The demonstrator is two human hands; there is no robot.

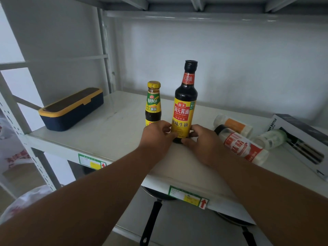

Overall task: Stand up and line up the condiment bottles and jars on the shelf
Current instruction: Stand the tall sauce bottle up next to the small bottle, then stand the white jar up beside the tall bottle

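Dark soy bottle upright on the shelf, and your left hand and right hand both grip its base beside the small bottle.

Pretty dim, soft daylight is being let in from the left; edges are being bent by fisheye, slightly blurry.

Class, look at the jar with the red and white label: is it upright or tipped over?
Tipped over. The red-and-white jar lies on its side on the shelf, its dark cap pointing toward the upright soy sauce bottle.
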